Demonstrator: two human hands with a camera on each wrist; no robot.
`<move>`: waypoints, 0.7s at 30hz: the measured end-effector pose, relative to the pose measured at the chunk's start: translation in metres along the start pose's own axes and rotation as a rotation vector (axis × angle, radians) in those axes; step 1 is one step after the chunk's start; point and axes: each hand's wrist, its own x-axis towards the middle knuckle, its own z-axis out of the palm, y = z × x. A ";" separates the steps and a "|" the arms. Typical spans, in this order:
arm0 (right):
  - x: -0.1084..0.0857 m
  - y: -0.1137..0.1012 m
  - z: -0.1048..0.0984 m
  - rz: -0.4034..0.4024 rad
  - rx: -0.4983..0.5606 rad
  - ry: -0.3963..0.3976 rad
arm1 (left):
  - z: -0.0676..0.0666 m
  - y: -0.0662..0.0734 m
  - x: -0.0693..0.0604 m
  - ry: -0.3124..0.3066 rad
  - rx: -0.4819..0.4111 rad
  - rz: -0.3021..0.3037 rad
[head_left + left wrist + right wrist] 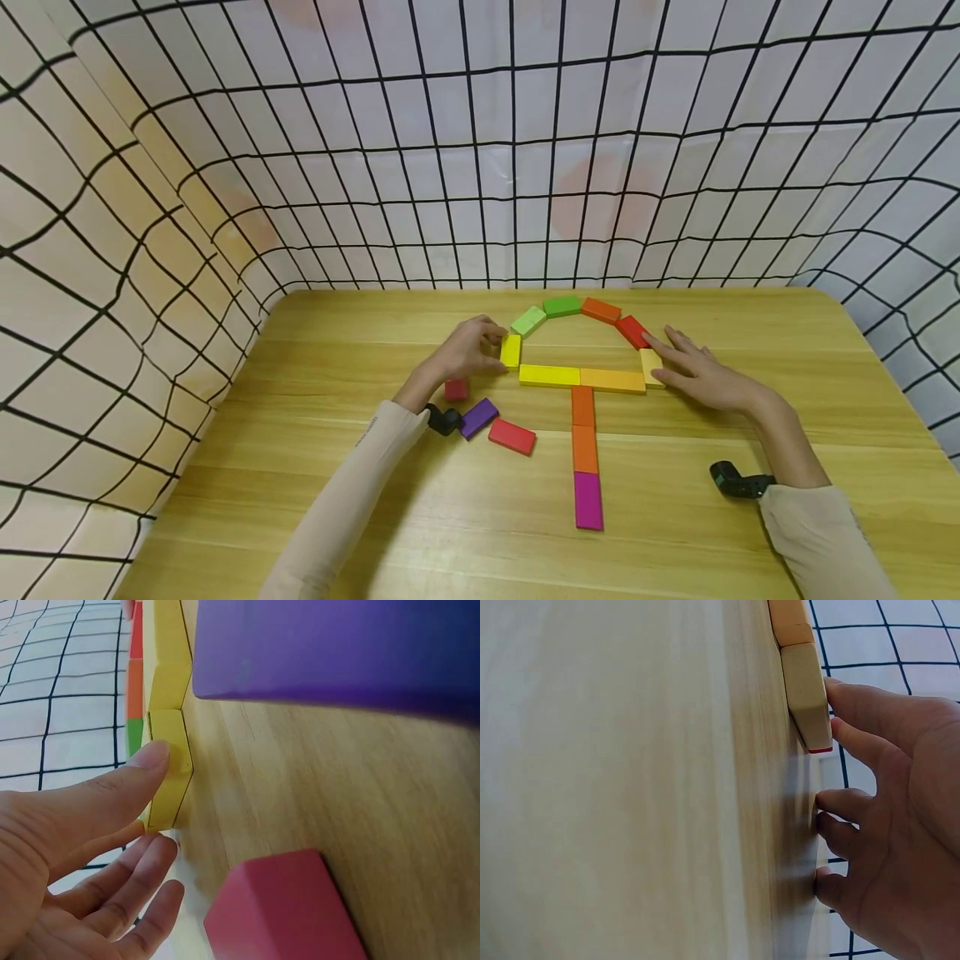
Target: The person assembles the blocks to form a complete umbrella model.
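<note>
And here the hands work well apart, the left hand [468, 348] pinching the yellow block [512, 352] at the block arch's [562, 307] nine o'clock, the right hand [701, 375], fingers loosely spread, thumb at the cream block [648, 365] at three, index by the red block [632, 331] at two!

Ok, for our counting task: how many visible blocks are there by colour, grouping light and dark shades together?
Yellow blocks: 2
Cream block: 1
Green blocks: 2
Orange blocks: 4
Red blocks: 3
Purple blocks: 2
Total: 14
</note>
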 end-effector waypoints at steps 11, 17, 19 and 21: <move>0.001 0.001 0.001 0.006 -0.017 0.004 | 0.000 0.002 0.001 0.005 -0.002 0.002; 0.001 0.002 0.001 0.013 -0.024 0.001 | 0.001 0.003 0.001 0.014 -0.007 -0.015; 0.001 0.002 0.001 0.015 -0.023 0.000 | 0.001 0.003 0.002 0.017 -0.007 -0.017; 0.001 0.001 0.001 0.017 -0.024 0.000 | 0.001 0.003 0.002 0.017 -0.007 -0.016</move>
